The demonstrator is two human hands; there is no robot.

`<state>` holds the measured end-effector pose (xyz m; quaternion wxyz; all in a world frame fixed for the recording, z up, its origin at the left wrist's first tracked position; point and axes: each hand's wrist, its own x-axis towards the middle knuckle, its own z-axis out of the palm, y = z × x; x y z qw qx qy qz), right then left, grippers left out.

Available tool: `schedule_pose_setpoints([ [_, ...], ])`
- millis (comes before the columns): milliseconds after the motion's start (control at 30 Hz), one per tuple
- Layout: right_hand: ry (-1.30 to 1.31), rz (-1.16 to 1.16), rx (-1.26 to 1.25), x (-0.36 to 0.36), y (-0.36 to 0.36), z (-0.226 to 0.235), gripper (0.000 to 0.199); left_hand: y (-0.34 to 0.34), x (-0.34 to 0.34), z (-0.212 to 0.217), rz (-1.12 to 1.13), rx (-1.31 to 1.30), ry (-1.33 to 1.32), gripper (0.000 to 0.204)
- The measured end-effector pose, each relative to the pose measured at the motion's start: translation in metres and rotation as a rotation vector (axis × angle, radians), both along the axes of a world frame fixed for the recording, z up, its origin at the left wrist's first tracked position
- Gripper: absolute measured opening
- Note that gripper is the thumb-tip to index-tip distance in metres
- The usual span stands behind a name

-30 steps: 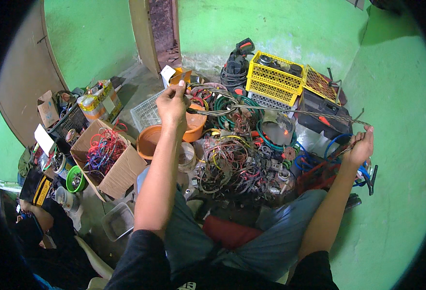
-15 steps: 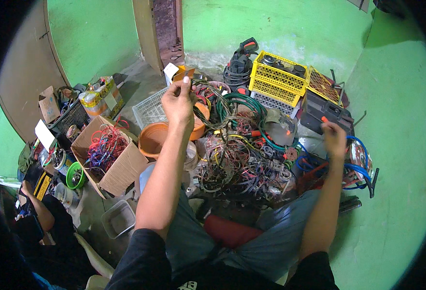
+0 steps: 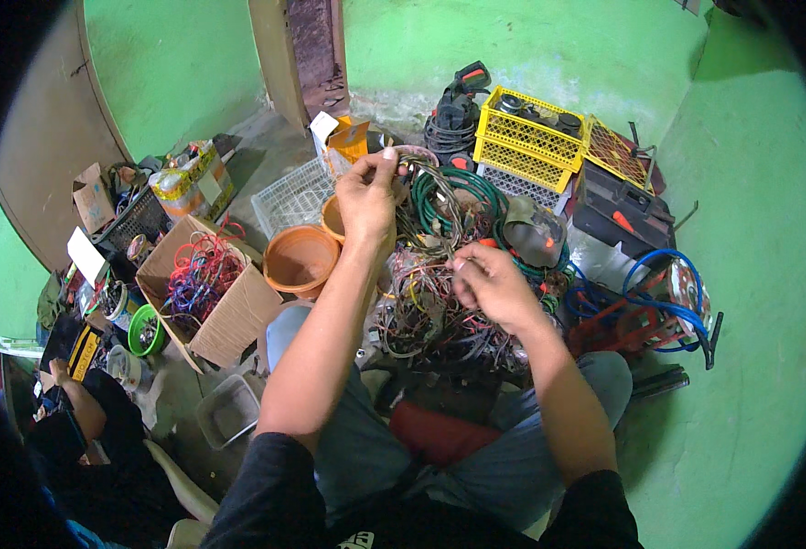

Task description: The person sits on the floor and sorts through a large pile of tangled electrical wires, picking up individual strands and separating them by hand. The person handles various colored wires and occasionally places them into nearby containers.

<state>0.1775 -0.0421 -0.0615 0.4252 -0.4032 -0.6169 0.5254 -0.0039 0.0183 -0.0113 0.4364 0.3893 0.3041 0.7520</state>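
While the left hand (image 3: 366, 197) fingers pinch a wire strand (image 3: 421, 197) raised, the right hand (image 3: 490, 288) fingers grip the wire tangle (image 3: 421, 311).

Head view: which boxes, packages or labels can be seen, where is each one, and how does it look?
Open brown cardboard box: left of the left hand, filled with coloured wire loops.
Small orange and white carton: beyond the left hand, near the doorway.
Yellow wrapped package with white label: far left, by the green wall.
Small brown cardboard box: far left, flaps open.
White paper card: left edge, tilted.
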Motion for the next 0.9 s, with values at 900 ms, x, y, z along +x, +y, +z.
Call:
schedule_pose_setpoints([
  [900,0.647,-1.459,0.494,0.322,-0.020,0.112,0.032,0.022,-0.118,0.011,0.270,-0.031,-0.190,0.018],
])
